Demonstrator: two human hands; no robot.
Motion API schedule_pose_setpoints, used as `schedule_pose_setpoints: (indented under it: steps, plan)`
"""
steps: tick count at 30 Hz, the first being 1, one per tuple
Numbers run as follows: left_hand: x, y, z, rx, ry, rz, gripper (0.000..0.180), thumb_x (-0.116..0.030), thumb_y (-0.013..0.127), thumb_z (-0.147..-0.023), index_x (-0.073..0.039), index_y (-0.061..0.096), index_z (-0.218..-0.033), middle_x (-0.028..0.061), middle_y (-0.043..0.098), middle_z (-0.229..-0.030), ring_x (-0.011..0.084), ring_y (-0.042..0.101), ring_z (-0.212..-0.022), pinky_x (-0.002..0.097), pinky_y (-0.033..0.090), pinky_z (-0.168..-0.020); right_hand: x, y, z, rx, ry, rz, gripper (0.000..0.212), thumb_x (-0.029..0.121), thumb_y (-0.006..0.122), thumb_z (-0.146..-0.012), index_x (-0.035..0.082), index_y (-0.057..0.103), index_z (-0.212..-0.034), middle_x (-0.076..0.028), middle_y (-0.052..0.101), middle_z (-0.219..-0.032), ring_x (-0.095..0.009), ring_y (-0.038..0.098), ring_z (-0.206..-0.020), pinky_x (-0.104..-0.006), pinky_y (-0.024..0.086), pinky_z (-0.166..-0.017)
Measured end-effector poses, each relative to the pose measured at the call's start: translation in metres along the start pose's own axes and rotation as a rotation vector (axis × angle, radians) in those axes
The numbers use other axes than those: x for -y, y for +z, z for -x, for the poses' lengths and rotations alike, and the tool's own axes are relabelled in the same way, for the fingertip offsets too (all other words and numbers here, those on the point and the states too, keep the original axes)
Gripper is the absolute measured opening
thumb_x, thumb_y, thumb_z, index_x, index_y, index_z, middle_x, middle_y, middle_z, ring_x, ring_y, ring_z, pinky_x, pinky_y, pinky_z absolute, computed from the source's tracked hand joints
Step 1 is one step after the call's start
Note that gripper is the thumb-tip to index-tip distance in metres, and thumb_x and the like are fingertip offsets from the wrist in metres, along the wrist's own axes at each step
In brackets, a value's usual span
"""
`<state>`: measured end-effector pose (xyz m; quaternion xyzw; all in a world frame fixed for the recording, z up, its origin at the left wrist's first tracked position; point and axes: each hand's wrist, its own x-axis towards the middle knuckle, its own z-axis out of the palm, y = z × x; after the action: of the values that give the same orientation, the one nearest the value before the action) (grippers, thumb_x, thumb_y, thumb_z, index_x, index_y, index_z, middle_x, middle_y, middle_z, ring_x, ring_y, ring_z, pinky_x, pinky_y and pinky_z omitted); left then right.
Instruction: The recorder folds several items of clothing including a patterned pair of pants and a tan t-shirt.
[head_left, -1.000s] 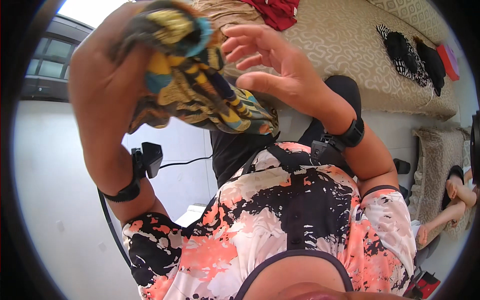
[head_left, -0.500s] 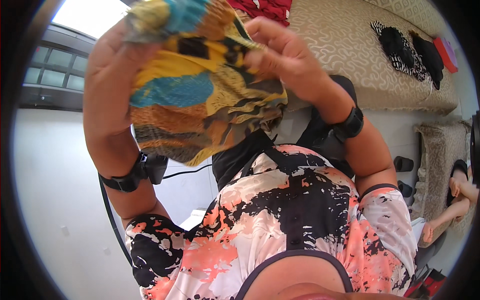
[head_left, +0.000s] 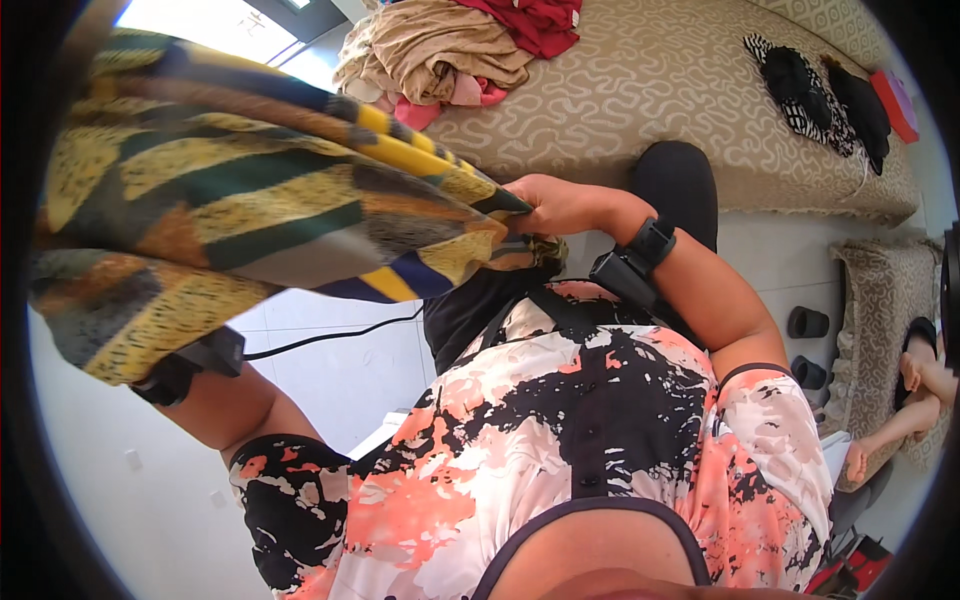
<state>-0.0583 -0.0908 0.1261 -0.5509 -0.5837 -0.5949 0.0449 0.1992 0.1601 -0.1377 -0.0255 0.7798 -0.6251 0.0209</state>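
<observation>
A large patterned piece of cloth (head_left: 270, 200) in yellow, green, brown and navy is stretched out in the air at the left. It may be a garment, but its shape does not show. My right hand (head_left: 545, 205) pinches its near right corner, fingers closed on the edge. My left forearm (head_left: 235, 405) reaches up beneath the spread cloth, which hides my left hand completely. A small part of the cloth hangs down below my right hand, by my dark-clad lap.
A sofa with a beige patterned cover (head_left: 580, 110) runs across the far side. On it lie a heap of beige and pink clothes (head_left: 430, 50), a red garment (head_left: 535, 25) and black garments (head_left: 800, 95). Dark slippers (head_left: 808, 322) stand on the floor; another person's feet (head_left: 900, 420) show at right.
The cloth has been swung and spread out to the left, carried by my left arm. My right hand has dropped slightly toward me, and the clothes heap has come into sight.
</observation>
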Motion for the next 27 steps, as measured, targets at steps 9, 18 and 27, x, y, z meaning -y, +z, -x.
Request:
schedule_pose_setpoints:
  steps: [9,18,27]
  plan:
    - [-0.007,-0.013,0.014,-0.049,0.005,-0.024,0.046,-0.019,0.063,-0.093,-0.001,0.052,-0.134,0.0107,0.066,-0.111,0.0184,0.066,-0.1,0.0311,0.054,-0.085,0.035,-0.032,0.022,-0.074,0.117,-0.217,0.039,0.025,0.067,-0.094,0.001,0.061,-0.124,-0.002,0.066,-0.11,-0.009,0.055,-0.099,-0.026,0.044,-0.091]
    - [-0.012,-0.01,0.016,-0.053,0.016,-0.024,0.044,-0.019,0.062,-0.093,-0.001,0.052,-0.132,0.0107,0.066,-0.11,0.0185,0.066,-0.099,0.031,0.055,-0.084,0.054,-0.038,0.039,-0.179,0.008,-0.18,0.04,0.022,0.068,-0.091,0.002,0.059,-0.124,-0.003,0.062,-0.112,-0.013,0.059,-0.104,-0.0248,0.047,-0.091]
    - [-0.016,-0.004,0.011,-0.05,0.023,-0.029,0.043,-0.02,0.062,-0.094,-0.001,0.053,-0.131,0.0107,0.067,-0.109,0.0186,0.066,-0.097,0.031,0.055,-0.084,0.051,-0.053,0.082,0.201,-0.126,-0.169,0.04,0.022,0.052,-0.096,-0.004,0.056,-0.126,-0.008,0.065,-0.111,-0.021,0.06,-0.099,-0.0326,0.048,-0.091]
